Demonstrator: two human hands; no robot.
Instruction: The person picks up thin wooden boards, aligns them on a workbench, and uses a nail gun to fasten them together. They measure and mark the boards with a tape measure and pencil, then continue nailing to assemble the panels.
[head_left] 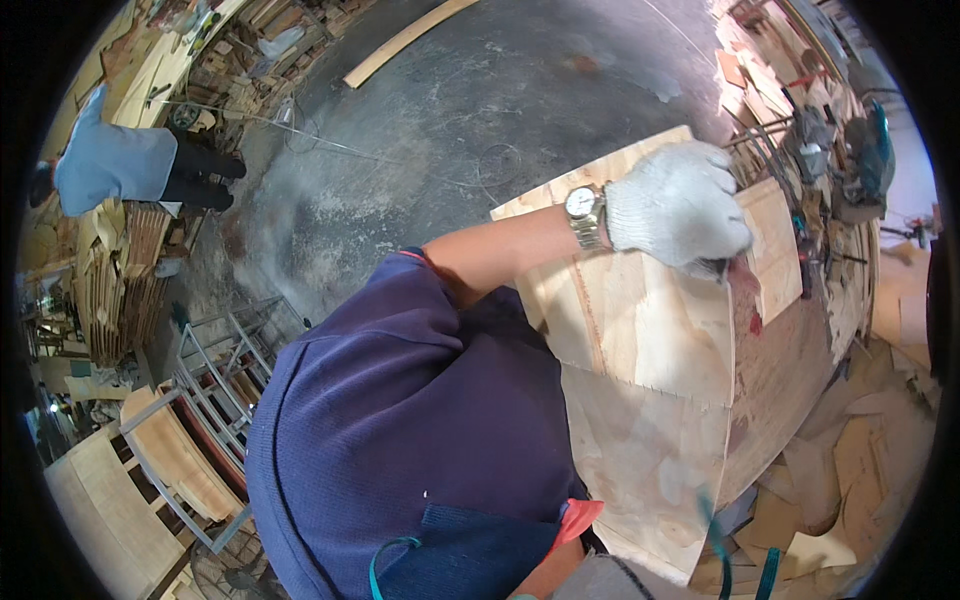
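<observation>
My left hand, in a white knitted glove with a metal watch at the wrist, reaches over a pale plywood panel. Its fingers are curled, and a small dark thing shows beneath them, too hidden to name. The panel has a crease or joint line across it and sits at the edge of a worn brown work surface. Under the left hand's fingers lies a smaller wooden piece. My right forearm enters at the lower edge below a red cuff; its hand is mostly cut off, fingers hidden.
A co-worker in a light blue shirt stands far left by stacked wood sheets. A metal frame rack with curved boards stands at left. Wood scraps lie at lower right. A plank rests on the grey floor.
</observation>
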